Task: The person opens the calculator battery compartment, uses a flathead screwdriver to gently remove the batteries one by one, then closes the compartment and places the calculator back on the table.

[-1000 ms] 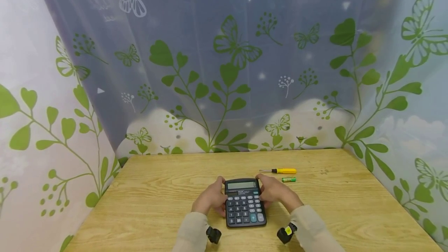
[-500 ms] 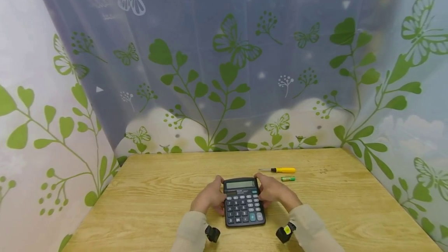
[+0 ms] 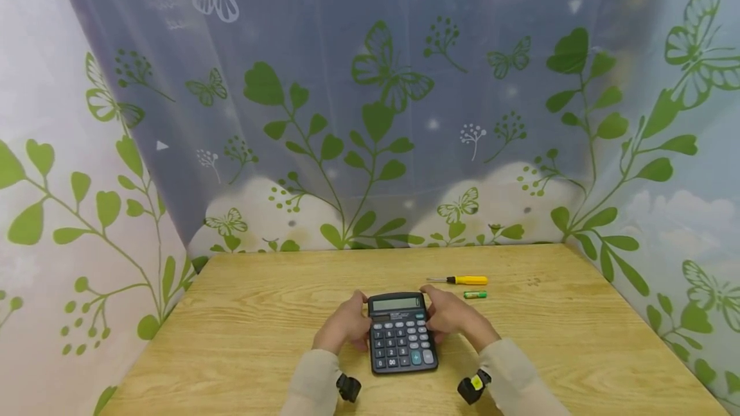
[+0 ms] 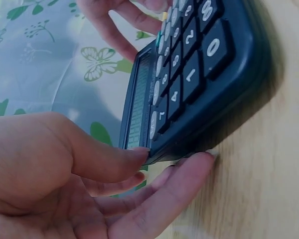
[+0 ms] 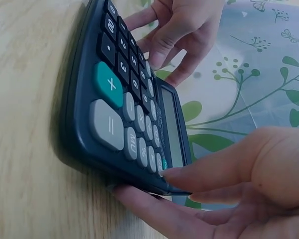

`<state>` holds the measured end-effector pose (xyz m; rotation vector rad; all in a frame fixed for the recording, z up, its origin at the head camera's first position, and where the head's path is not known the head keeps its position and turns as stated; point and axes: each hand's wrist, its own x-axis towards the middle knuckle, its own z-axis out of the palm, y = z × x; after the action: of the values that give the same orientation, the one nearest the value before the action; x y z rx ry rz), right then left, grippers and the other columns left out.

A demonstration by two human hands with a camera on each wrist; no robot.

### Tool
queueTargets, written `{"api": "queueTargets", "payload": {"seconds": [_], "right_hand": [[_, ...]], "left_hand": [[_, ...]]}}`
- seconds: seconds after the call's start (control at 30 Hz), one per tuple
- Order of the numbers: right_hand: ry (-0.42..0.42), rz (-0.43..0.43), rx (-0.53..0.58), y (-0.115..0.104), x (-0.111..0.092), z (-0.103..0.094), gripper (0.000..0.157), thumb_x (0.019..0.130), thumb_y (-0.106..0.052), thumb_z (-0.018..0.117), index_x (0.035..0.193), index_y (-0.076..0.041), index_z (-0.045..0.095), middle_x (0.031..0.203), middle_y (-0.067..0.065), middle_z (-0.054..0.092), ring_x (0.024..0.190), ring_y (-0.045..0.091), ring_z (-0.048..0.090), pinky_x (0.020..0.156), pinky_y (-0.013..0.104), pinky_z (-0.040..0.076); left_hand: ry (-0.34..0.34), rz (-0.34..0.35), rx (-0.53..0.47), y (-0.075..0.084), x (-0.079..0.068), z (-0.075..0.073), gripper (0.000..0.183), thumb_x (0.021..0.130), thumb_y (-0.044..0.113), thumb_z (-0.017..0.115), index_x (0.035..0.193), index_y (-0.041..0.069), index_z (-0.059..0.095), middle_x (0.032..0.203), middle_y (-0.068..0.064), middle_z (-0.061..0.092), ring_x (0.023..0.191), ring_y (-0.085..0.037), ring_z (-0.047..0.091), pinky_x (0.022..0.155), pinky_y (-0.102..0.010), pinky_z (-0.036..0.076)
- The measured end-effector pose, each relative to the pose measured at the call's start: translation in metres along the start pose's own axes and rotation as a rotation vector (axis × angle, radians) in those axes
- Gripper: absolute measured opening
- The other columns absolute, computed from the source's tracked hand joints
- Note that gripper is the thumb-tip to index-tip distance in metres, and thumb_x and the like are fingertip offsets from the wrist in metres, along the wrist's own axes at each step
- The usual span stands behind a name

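Observation:
A black desktop calculator [image 3: 403, 334] faces up between my two hands, its display at the far end. My left hand [image 3: 345, 322] grips its left side; in the left wrist view the thumb lies at the edge by the display and the fingers reach under the body. On the opposite side my right hand [image 3: 452, 313] holds it, thumb on the top face beside the grey keys [image 5: 139, 132] and fingers beneath. The near end of the calculator sits close to the wooden table, while the display end is tilted up. The underside is hidden.
Beyond the right hand lies a yellow-handled screwdriver [image 3: 469, 280], its shaft pointing left. Just in front of it is a green battery [image 3: 475, 294]. The wooden table [image 3: 260, 313] ends at a patterned cloth backdrop [image 3: 324, 146], with more cloth at both sides.
Both hands keep the same hold on the calculator. It shifts very slightly left in the view, along with a small drift of the whole scene.

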<state>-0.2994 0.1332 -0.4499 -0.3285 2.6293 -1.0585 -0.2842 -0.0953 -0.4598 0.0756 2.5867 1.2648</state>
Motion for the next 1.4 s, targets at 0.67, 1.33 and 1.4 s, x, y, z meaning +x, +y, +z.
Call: {"api": "queueTargets", "payload": {"seconds": [0.67,1.33,1.4], "right_hand": [[0.11,-0.041,0.047,0.013,-0.014,0.01,0.065,0.09,0.011,0.067,0.151,0.005,0.045,0.122,0.025,0.066,0.089,0.023,0.07,0.06,0.03,0.064],[0.106,-0.039,0.069,0.008,-0.025,0.021,0.064,0.086,0.018,0.065,0.147,0.012,0.045,0.108,0.023,0.069,0.082,0.023,0.071,0.05,0.031,0.062],[0.105,-0.041,0.07,0.008,-0.025,0.021,0.065,0.086,0.019,0.065,0.148,0.011,0.045,0.109,0.024,0.069,0.083,0.023,0.071,0.05,0.031,0.062]], "left_hand": [[0.075,0.063,0.055,-0.003,-0.01,0.005,0.043,0.1,0.002,0.062,0.139,-0.011,0.05,0.085,-0.011,0.062,0.059,-0.023,0.069,0.056,-0.033,0.06],[0.086,0.067,0.077,-0.001,-0.018,0.013,0.053,0.087,-0.014,0.06,0.138,-0.016,0.045,0.093,-0.022,0.064,0.059,-0.024,0.07,0.054,-0.034,0.063],[0.085,0.061,0.075,0.0,-0.019,0.012,0.052,0.087,-0.014,0.06,0.137,-0.016,0.046,0.095,-0.023,0.064,0.06,-0.024,0.07,0.053,-0.034,0.063]]}}
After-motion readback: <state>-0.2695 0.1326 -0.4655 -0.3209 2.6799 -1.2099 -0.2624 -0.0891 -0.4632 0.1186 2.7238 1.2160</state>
